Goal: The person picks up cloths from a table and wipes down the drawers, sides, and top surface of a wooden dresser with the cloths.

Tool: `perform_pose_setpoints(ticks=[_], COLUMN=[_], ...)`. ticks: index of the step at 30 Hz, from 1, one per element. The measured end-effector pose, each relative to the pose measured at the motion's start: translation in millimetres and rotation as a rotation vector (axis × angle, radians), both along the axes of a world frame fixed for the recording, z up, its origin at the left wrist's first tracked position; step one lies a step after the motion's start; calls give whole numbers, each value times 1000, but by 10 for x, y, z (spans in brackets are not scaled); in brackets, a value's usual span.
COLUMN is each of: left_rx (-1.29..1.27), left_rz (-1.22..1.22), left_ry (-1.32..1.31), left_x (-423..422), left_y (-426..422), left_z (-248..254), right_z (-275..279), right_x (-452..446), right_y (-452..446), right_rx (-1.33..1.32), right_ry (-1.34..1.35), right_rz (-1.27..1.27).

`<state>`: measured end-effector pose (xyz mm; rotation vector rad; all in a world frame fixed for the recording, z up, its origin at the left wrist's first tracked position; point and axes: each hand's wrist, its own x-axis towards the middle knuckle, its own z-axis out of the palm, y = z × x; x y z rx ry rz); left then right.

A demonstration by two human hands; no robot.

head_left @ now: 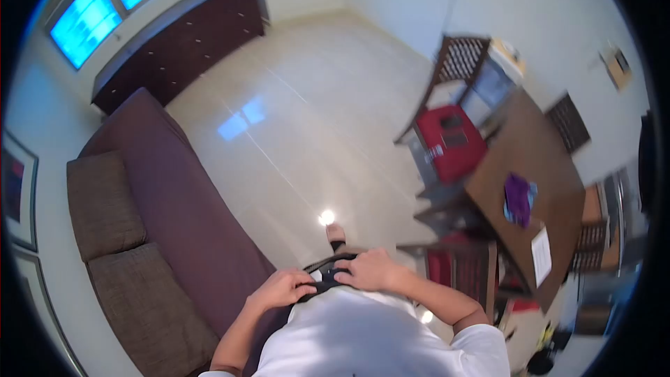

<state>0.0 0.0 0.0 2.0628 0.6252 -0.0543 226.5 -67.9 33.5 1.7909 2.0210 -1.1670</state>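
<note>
Both hands are at my waist, in front of the white shirt (377,328). My left hand (285,287) has its fingers curled over the left side of a black item (326,284) that looks like a waistband or waist pouch. On the other side, my right hand (368,270) grips the same black item, thumb and fingers bent around its edge. A small white patch shows between the hands; what it is I cannot make out. Just beyond, a foot (336,233) is on the tiled floor.
A sofa (160,160) with brown cushions (105,202) runs along the left. At the right, a wooden table (551,146) bears a purple cloth (518,199) and a white sheet (541,255). A chair holds a red cushion (452,143). A dark drawer cabinet (185,45) stands under the windows.
</note>
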Motion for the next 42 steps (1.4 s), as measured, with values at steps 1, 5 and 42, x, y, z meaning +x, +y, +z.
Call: perform_pose_setpoints(ticks=[1,5,42], left_rx=[32,112,-146], left_rz=[30,109,-690], left_ry=[-2,-138,2], left_x=[-6,428,3389], left_y=[-47,1240,5590], left_z=[50,173,-180], right_z=[-36,-353,-1051], right_x=[-35,299,2006], right_y=[46,1700,4480], right_rx=[42,164,388], right_ry=[-65,-64,1295], right_rz=[81,476,-1279])
